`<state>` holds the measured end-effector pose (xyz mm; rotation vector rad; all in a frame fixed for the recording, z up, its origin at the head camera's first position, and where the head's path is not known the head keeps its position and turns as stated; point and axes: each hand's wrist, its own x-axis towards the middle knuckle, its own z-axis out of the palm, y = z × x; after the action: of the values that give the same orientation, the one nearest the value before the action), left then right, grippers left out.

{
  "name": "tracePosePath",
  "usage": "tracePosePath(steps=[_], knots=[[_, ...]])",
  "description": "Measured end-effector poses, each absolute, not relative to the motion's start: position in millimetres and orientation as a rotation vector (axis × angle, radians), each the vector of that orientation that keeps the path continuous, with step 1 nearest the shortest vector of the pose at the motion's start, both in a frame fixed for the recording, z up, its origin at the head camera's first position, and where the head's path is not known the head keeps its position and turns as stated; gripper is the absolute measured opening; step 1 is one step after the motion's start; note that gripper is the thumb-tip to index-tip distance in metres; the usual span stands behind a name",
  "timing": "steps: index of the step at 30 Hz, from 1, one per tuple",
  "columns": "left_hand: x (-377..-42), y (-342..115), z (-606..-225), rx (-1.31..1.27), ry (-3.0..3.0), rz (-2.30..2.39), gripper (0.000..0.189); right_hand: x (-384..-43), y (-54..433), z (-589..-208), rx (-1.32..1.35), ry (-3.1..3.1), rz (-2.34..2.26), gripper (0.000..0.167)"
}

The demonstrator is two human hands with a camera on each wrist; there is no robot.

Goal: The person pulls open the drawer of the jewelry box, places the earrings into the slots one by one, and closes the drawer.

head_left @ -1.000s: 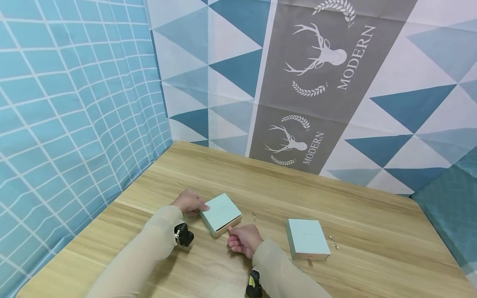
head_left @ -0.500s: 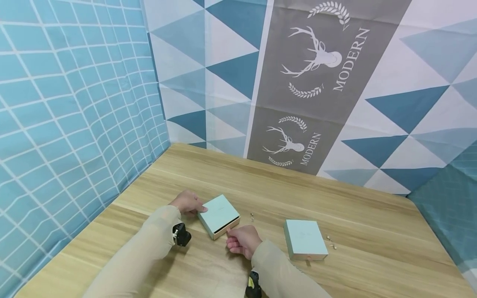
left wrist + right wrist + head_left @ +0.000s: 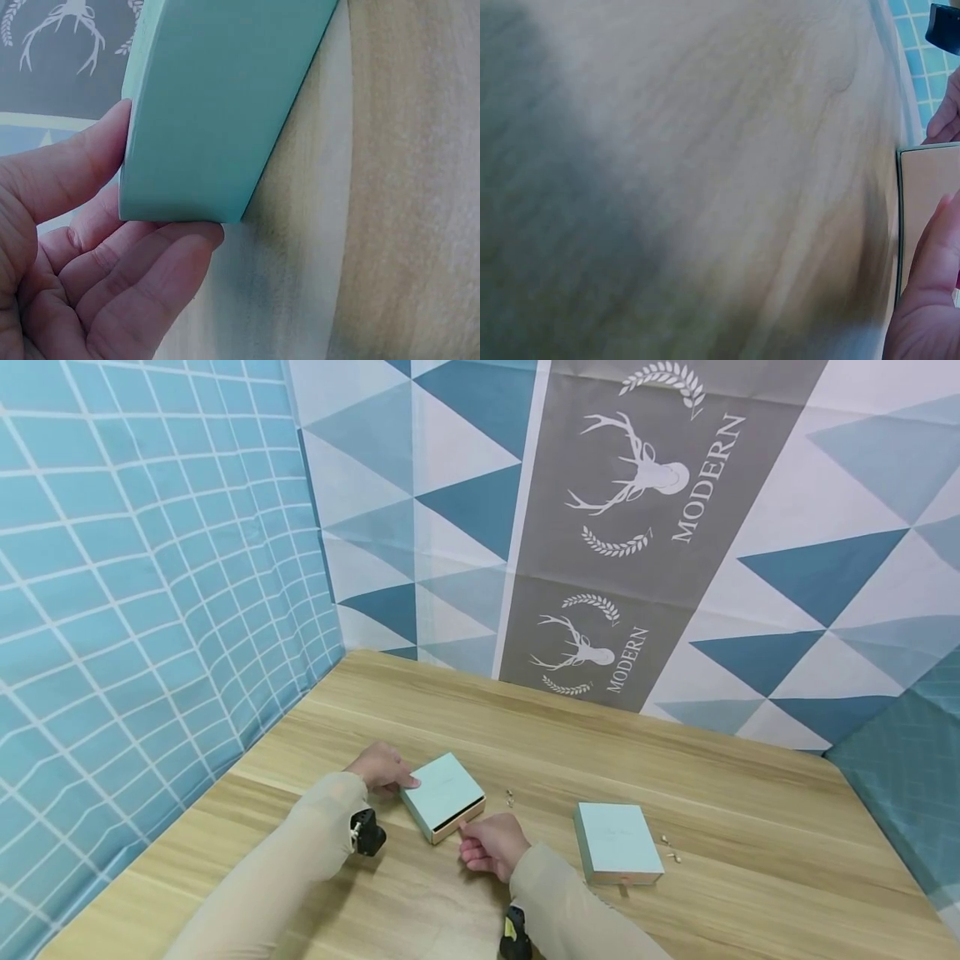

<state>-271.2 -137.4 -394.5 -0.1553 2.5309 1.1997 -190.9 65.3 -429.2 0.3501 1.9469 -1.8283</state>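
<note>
Left hand (image 3: 381,767) grips the rear of the mint drawer box (image 3: 444,789), apparently bracing it, while right hand (image 3: 495,844) pinches the pull tab (image 3: 462,825) at the box's front.

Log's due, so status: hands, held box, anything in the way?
Left hand gripping left mint box. Right hand pinching its pink tab. Drawer slightly out. Small trinkets to its right, seemingly not in the way.

The left arm (image 3: 258,872) and right arm (image 3: 581,910) stretch forward in pale sleeves (image 3: 318,827). The left hand (image 3: 380,766), farther out, grips with thumb on top; the right hand (image 3: 492,845) pinches, its lower fingers curled.
</note>
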Motion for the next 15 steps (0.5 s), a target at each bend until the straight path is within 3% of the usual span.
tracePosePath(steps=[9, 15], knots=[[-270.8, -138.0, -395.8, -0.160, 2.520, 1.232, 0.033, -189.5, 67.2, -427.6, 0.345, 1.942, -1.822, 0.016], [-271.5, -138.9, -397.1, -0.173, 2.522, 1.233, 0.027, -188.3, 67.7, -428.1, 0.344, 1.945, -1.817, 0.015]])
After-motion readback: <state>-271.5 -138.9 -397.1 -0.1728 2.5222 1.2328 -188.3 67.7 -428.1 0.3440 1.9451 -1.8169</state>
